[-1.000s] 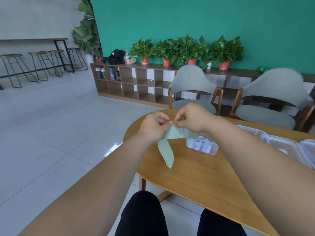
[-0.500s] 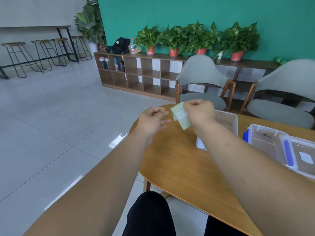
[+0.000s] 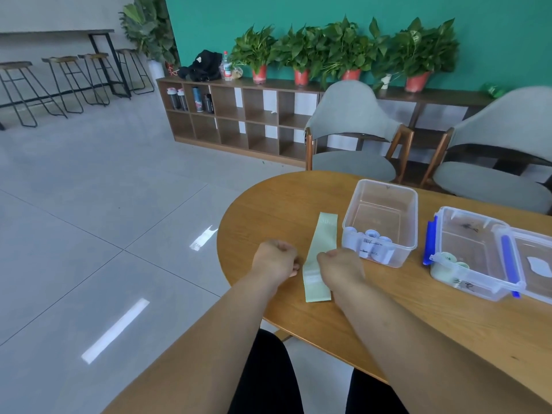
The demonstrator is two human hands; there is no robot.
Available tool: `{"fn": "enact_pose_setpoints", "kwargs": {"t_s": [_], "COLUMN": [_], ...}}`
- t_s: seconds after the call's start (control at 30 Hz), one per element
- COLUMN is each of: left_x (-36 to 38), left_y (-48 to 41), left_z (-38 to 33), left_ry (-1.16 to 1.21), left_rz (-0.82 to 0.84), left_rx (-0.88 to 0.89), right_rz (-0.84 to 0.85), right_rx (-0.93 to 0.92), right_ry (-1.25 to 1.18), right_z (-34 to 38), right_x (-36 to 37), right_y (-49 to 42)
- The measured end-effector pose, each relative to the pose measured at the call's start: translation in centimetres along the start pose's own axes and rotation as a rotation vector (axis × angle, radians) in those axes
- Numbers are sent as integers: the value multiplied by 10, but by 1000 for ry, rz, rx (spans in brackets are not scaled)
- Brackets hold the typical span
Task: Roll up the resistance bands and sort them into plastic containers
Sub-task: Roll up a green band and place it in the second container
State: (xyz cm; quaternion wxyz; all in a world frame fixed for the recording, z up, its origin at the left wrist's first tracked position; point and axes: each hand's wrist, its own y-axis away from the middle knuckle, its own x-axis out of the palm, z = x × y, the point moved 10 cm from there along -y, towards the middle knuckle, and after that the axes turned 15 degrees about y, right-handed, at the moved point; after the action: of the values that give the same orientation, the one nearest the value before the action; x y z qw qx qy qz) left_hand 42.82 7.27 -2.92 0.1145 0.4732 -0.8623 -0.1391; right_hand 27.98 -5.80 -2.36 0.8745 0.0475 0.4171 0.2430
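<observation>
A light green resistance band lies flat and unrolled on the round wooden table. My left hand is curled just left of the band's near half, with its fingertips beside the edge. My right hand is curled over the band's right edge and pinches it there. To the right stands a clear container with several pale rolled bands in its near end. Further right, a second clear container with blue clips holds green rolled bands in its near left corner.
The second container's lid lies open at the right edge of view. Two grey chairs stand behind the table, with a wooden shelf and potted plants along the green wall. The table edge curves close to my left hand.
The green band was held up in the air between both hands, then in my right hand alone. Now it lies stretched flat on the table, and both hands have come down beside it.
</observation>
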Motion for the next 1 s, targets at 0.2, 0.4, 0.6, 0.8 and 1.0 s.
{"fn": "enact_pose_setpoints", "kwargs": {"t_s": [0.2,0.4,0.6,0.8,1.0], "left_x": [12,29,16,-4,6], "left_y": [-1,5,0,1,2], "left_z": [-1,-3,-2,-10,-4], "left_ry": [-65,-69,-76,-125,-40], "left_rz": [22,67,27,-25,53], "left_rx": [39,45,21,47,19], "right_rz": [-76,-37,19,24,58], "right_rx": [-45,-132,-201,-297,-350], "right_ry": [229,217,99,159,163], "right_z": [-7,5,20,30,32], "right_x": [-12,-4,2,5,6], "right_y": [4,4,5,1,-5]}}
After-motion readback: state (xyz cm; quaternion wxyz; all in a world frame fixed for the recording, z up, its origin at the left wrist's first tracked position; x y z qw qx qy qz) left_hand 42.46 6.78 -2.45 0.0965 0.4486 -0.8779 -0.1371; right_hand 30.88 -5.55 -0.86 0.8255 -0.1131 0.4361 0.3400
